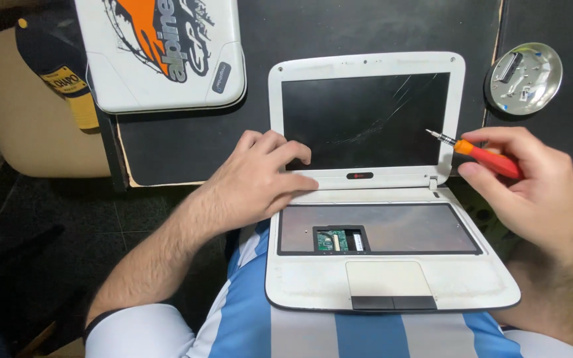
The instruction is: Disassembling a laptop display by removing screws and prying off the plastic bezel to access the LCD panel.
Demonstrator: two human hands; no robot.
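Your left hand lay flat and open, palm down, on the hinge strip of the small white laptop, its fingertips touching the lower left corner of the screen bezel. Your right hand was closed around a red-handled screwdriver, gripping it between thumb and fingers so that the orange collar and thin metal tip pointed up and left, over the right edge of the dark, scratched screen. The laptop rested open on your lap, against your blue-and-white striped shirt, with its keyboard removed: the bare grey tray showed a small rectangular opening with a green circuit board inside. The touchpad sat below it, near the front edge. Beyond the screen stood a black table, with a second closed white laptop bearing orange and black artwork at its left, and a round metal dish holding small parts at its right. A dark cap with yellow trim lay on a beige chair at the far left.
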